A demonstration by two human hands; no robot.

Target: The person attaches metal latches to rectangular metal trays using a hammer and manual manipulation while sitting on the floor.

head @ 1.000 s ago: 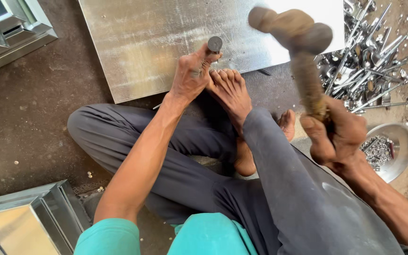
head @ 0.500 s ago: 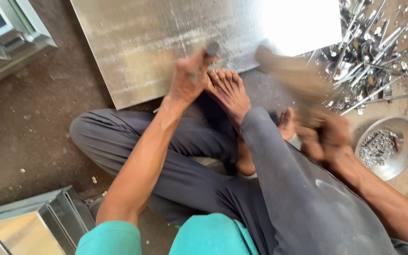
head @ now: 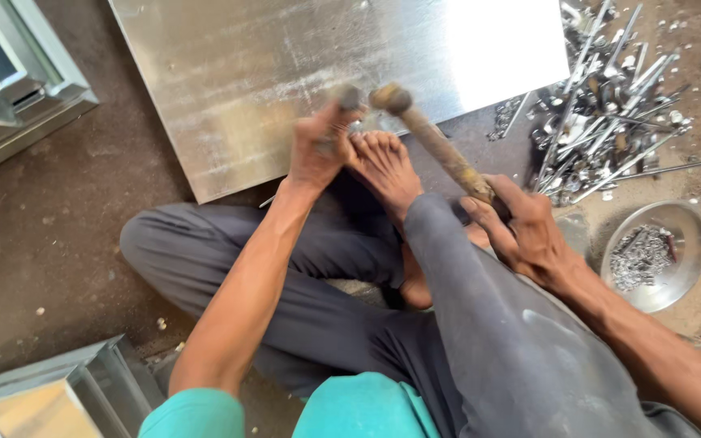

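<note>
Now my left hand grips a short dark metal punch upright on the shiny galvanised steel sheet. My right hand clenches the wooden-handled hammer, head just beside the punch top: I judge mid-strike; next, a square blow.

**Colours noted at your station**

Your metal sheet is silver-grey with a white glare patch. Your hammer has a brown wooden handle. Your trousers are dark grey, your shirt teal. The bowl is shiny silver, the floor dull brown.
</note>
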